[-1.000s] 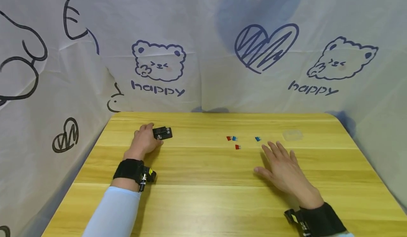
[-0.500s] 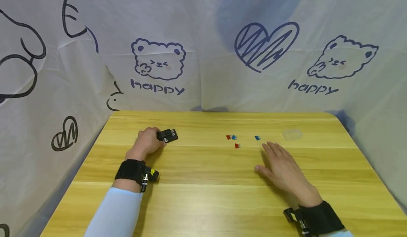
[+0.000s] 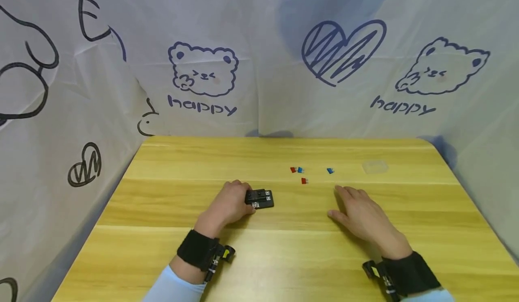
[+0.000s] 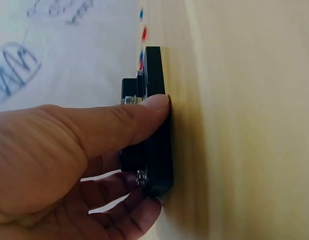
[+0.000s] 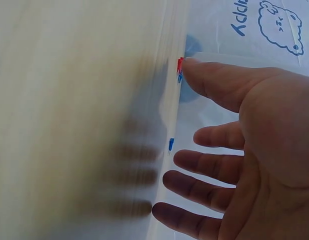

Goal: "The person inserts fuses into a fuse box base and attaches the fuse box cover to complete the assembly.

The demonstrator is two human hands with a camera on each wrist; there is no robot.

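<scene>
My left hand (image 3: 230, 203) grips a black fuse block (image 3: 262, 199) by its left end, thumb on the near edge and fingers on the far side. Metal screw terminals show on the block's upper face. In the left wrist view, the thumb presses the edge of its flat base (image 4: 157, 150); whether the base touches the table cannot be told. My right hand (image 3: 365, 216) is palm down over the table at right, fingers extended and holding nothing. Just beyond it lie a blue blade fuse (image 3: 330, 171) and a red blade fuse (image 3: 304, 181).
Another red fuse (image 3: 293, 170) and blue fuse (image 3: 301, 170) lie side by side farther back. A clear plastic cover (image 3: 375, 167) rests at the back right of the wooden table (image 3: 284, 257). White cloth walls (image 3: 275, 90) with drawings stand behind and at the sides.
My left hand has brought the fuse block from the far left toward the middle and nearer to me. The right hand has stayed nearly in place, its fingers slightly closer together.
</scene>
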